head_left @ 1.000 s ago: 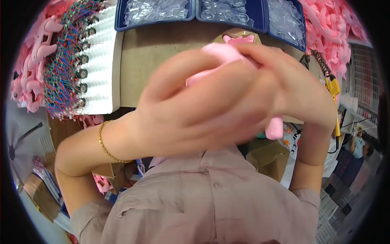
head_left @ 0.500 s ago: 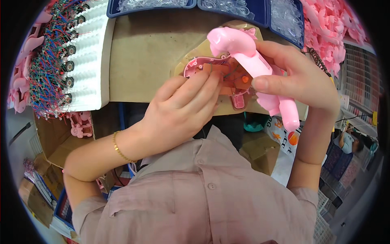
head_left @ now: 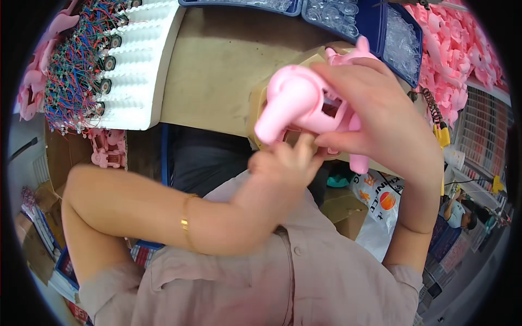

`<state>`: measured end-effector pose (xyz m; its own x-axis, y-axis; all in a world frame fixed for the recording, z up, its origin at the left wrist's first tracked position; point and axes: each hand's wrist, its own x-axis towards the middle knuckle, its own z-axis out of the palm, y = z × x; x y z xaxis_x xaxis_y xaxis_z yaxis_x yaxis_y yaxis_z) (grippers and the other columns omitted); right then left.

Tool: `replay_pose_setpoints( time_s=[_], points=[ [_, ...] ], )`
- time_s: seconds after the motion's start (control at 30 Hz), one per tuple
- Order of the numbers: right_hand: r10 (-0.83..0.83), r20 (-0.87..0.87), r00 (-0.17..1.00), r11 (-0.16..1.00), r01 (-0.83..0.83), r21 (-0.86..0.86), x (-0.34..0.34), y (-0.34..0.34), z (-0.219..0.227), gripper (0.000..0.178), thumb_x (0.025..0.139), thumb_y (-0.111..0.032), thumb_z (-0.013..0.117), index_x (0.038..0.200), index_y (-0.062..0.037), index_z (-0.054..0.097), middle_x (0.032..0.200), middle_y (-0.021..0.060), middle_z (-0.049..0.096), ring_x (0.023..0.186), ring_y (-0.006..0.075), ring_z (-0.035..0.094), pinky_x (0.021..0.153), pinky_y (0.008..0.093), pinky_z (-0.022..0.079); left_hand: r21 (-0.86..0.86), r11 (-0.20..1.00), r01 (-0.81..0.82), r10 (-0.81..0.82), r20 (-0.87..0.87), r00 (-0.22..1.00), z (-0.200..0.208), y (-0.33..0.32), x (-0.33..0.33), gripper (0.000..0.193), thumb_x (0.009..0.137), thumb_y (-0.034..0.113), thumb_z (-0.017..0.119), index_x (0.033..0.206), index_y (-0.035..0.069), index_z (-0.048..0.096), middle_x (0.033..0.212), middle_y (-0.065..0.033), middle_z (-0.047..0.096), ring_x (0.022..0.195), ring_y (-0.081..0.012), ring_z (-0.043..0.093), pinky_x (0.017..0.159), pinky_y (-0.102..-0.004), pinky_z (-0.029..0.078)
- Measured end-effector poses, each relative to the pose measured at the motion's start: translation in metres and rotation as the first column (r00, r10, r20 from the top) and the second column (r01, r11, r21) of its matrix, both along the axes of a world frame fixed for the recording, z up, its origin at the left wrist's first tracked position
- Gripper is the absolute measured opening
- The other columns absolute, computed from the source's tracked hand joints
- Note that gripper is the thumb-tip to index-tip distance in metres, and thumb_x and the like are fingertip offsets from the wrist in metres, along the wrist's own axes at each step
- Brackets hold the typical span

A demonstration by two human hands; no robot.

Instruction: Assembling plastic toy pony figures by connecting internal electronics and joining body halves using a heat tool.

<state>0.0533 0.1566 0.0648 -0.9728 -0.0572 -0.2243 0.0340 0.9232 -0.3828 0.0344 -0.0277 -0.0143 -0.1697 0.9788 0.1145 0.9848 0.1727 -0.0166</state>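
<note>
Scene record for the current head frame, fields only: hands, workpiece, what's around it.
right_hand: right hand gripping the pink plastic shell, thumb at the near side
left_hand: left hand, blurred, fingers at the shell's near edge; contact unclear
workpiece: shell has a rounded end toward the left and an opening near the right hand
beneath: tan block on the table
left_side: white ridged tray, coloured wires along its outer side
far_side: blue bins with clear plastic parts
right_side: heap of pink parts
</note>
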Motion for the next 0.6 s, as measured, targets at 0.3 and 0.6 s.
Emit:
replay_pose_setpoints(
  time_s=[0.3, 0.6],
  points=[
    [0.054, 0.004, 0.999, 0.998, -0.054, 0.03, 0.01, 0.002, -0.014, 0.071, 0.054, -0.017, 0.076, 0.12, -0.0059, 0.055, 0.114, 0.0127, 0.056, 0.111, 0.0347, 0.049, 0.1, 0.0428, 0.036, 0.264, 0.949, -0.173, -0.058, 0.683, 0.728, -0.009, -0.047, -0.065, 0.037, 0.07, 0.006, 0.068, 0.106, 0.007, 0.063, 0.105, -0.0082, 0.06, 0.082, -0.021, 0.06, 0.067, -0.0293, 0.047],
    [0.029, 0.02, 0.999, 0.998, -0.03, 0.056, 0.009, 0.001, -0.019, 0.072, 0.052, -0.017, 0.076, 0.12, -0.0064, 0.056, 0.114, 0.0117, 0.056, 0.111, 0.0356, 0.047, 0.099, 0.0424, 0.036, 0.415, 0.893, -0.174, -0.025, 0.431, 0.902, -0.04, -0.031, -0.068, 0.043, 0.067, 0.01, 0.066, 0.11, 0.007, 0.063, 0.108, -0.0062, 0.059, 0.082, -0.0175, 0.059, 0.07, -0.0285, 0.046]
  ],
)
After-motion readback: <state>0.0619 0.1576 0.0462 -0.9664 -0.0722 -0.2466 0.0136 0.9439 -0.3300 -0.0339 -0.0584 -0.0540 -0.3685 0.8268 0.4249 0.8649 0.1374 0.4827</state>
